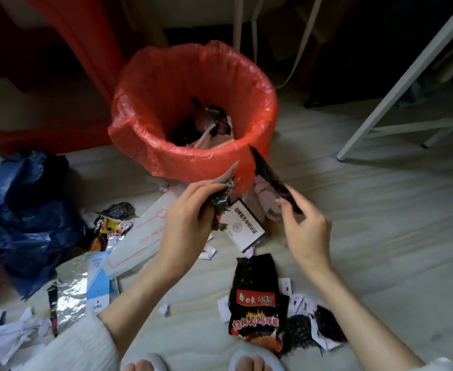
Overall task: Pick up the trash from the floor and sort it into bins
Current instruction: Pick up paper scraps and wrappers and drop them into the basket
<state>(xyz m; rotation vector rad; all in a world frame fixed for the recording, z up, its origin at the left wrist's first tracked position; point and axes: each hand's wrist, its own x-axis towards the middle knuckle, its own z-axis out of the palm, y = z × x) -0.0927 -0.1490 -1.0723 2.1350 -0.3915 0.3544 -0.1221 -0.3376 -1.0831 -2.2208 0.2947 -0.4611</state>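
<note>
Head view: left hand (185,218) grips crumpled wrappers (220,199); right hand (304,223) pinches a dark strip (269,175) just short of the bin (193,159). Light, floppy stuff, probably slick; best held at an edge.

Pale floor (380,236), faint wood-like grain. Bin lined with a red bag (193,108) stands on it, centre. Left: crumpled blue plastic bag (27,210). Beside that, a long white envelope (145,236), foil wrapper (72,290), crumpled white paper (3,341). Near centre: black noodle packet (256,298), dark scraps (313,330), small paper bits (165,309), a black-bordered white card (244,226), possibly a certificate. White frame leg (359,137) at right.
</note>
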